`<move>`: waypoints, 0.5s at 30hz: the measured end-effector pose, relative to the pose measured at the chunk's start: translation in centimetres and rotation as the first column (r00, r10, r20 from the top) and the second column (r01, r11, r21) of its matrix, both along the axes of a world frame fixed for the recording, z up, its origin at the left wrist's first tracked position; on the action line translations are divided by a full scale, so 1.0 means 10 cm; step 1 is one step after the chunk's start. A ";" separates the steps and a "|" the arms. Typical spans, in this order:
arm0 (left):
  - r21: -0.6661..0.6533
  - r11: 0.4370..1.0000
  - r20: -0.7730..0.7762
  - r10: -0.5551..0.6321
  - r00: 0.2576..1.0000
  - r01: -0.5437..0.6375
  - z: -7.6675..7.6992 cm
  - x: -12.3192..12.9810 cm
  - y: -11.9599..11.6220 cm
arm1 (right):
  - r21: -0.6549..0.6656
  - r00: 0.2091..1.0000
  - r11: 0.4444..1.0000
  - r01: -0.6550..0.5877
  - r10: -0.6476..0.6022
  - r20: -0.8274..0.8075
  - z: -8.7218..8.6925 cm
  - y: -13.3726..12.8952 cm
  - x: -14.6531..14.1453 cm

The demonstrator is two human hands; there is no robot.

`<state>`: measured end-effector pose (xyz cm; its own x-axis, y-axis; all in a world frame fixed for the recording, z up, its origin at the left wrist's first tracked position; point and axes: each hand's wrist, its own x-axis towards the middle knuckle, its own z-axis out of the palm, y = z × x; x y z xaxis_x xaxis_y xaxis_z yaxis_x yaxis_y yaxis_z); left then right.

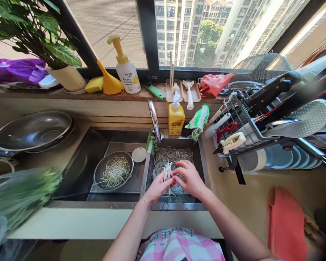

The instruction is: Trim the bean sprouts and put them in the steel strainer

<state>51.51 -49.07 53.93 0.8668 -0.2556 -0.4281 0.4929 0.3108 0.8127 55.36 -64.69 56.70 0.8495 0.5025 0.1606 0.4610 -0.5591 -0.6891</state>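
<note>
Over the right sink basin, my left hand is closed round a small bunch of thin white bean sprouts. My right hand is bent against the same bunch, its thumb and forefinger closed at the sprouts and its other fingers curved above. Below both hands, many loose pale sprouts cover the floor of the basin, some under water. In the left basin a round strainer holds a heap of whitish-green sprouts.
A chrome faucet rises between the basins, beside a yellow detergent bottle. A small white disc lies by the strainer. To the right stands a dish rack with knives and plates. Bagged greens and a pan are at left.
</note>
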 end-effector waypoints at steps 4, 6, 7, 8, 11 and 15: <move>0.003 1.000 -0.028 0.003 1.000 -0.003 0.03 0.00 0.00 | -0.043 0.999 0.999 -0.013 0.011 -0.040 -0.02 0.07 0.06; 0.003 1.000 -0.055 0.017 0.998 -0.017 0.02 0.00 0.01 | 0.013 0.998 1.000 0.024 -0.024 -0.063 -0.02 0.08 0.08; 0.004 1.000 -0.066 0.026 0.997 -0.026 0.01 -0.01 0.02 | 0.053 0.996 0.997 0.051 -0.047 -0.076 -0.02 0.07 0.09; 0.005 0.999 -0.075 0.039 0.996 -0.038 0.00 -0.01 0.03 | 0.098 0.993 0.992 0.083 -0.074 -0.092 -0.01 0.05 0.10; -0.005 0.997 -0.093 0.075 0.993 -0.076 -0.02 -0.03 0.07 | 0.219 0.969 0.958 0.184 -0.140 -0.201 -0.03 -0.08 0.13; -0.074 0.992 -0.130 0.092 0.987 -0.102 0.01 -0.02 0.13 | 0.127 0.907 0.971 0.201 -0.136 -0.398 -0.28 -0.34 0.12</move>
<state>51.30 -47.74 54.02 0.8294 -0.2112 -0.5172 0.5545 0.4236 0.7163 56.54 -68.12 53.89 0.9310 0.3415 -0.1288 0.0510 -0.4711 -0.8806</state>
